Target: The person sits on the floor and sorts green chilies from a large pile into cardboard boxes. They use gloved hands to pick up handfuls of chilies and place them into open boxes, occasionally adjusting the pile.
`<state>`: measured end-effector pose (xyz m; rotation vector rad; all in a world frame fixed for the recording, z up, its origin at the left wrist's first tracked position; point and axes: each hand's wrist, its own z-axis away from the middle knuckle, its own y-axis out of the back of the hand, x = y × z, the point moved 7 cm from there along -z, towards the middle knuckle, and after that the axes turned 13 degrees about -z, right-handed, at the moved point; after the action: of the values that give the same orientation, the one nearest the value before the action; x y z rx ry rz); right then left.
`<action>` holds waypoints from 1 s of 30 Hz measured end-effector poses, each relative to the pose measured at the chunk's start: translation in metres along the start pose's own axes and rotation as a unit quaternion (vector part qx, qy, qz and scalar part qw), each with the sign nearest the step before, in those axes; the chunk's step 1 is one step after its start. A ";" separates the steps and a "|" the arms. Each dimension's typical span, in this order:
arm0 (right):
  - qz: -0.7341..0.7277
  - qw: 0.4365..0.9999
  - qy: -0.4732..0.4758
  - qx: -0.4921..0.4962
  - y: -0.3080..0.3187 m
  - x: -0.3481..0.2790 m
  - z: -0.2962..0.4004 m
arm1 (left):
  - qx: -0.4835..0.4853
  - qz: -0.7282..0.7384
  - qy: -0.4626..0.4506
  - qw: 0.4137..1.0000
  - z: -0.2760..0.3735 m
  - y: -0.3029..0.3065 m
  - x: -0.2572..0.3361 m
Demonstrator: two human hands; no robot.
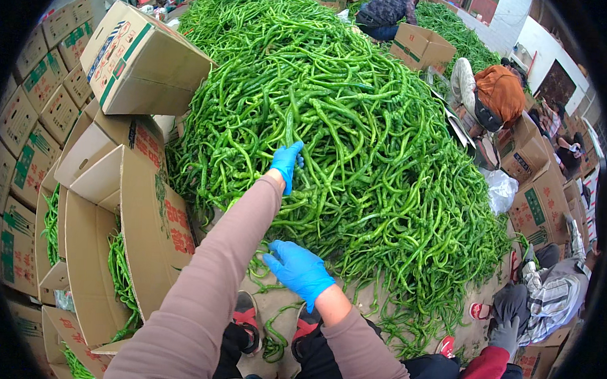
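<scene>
A large heap of long green chili peppers (pixel 365 156) fills the middle of the head view. My left hand (pixel 287 164), in a blue glove, reaches onto the heap, its fingers closed around a green pepper (pixel 289 128) that points away from me. Nearer to me, my right hand (pixel 300 272), also gloved in blue, hovers above the heap's near edge with its fingers apart and nothing seen in it. A few loose peppers (pixel 274 341) lie on the floor between my shoes.
Left, an open cardboard box (pixel 92 267) holds some peppers; a tilted box (pixel 152 69) rests beyond it, near stacked cartons (pixel 39 140). Several people are around the heap, one in a plaid shirt (pixel 555 298) at right and one in an orange top (pixel 500 93) farther back.
</scene>
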<state>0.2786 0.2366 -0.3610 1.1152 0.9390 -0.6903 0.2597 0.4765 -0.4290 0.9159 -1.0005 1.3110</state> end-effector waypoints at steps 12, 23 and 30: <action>-0.320 0.896 0.035 0.305 0.080 0.025 0.000 | -0.291 -0.277 -0.035 0.915 0.130 0.054 0.011; 0.067 0.994 0.045 0.074 0.009 -0.035 -0.015 | -0.244 -0.749 -0.518 0.334 0.234 0.047 0.068; -0.573 0.778 -0.102 0.235 0.041 0.026 -0.017 | -0.056 -0.575 -0.637 0.511 0.196 0.020 0.166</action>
<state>0.3206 0.2650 -0.3694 0.7446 1.2544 -2.1030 0.2274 0.3459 -0.2092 1.9805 -1.0222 -0.8318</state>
